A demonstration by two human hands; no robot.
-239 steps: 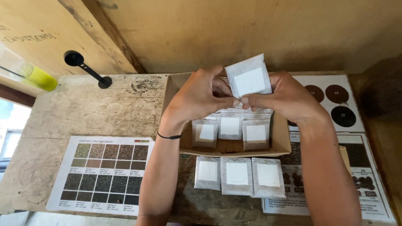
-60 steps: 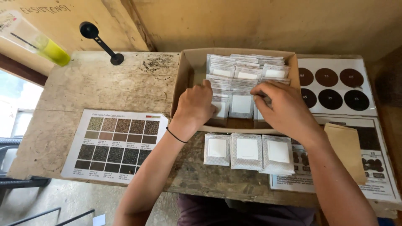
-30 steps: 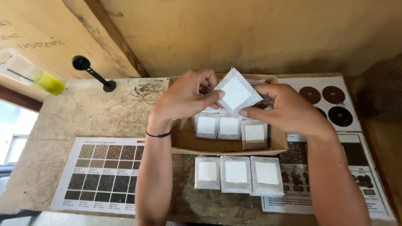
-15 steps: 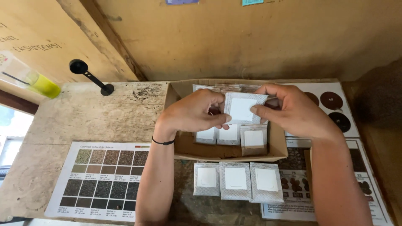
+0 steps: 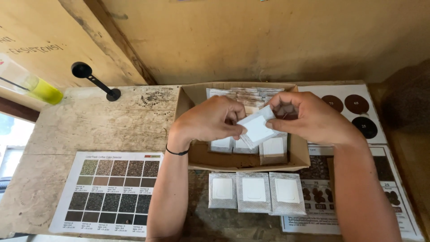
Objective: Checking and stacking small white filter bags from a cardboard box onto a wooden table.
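Both my hands hold one small silver packet with a white label over an open cardboard box. My left hand pinches its lower left edge. My right hand grips its upper right corner. The packet is tilted. Under my hands the box holds rows of similar packets, standing on edge. Three more packets lie flat in a row on the table, just in front of the box.
A colour chart with brown squares lies at the front left. A sheet with dark round discs lies right of the box. A black scoop and a bottle of yellow liquid sit at the back left, by the wall.
Two seconds ago both hands were down among the packets in the box. They lifted one packet out, and since half a second ago have turned and lowered it slightly.
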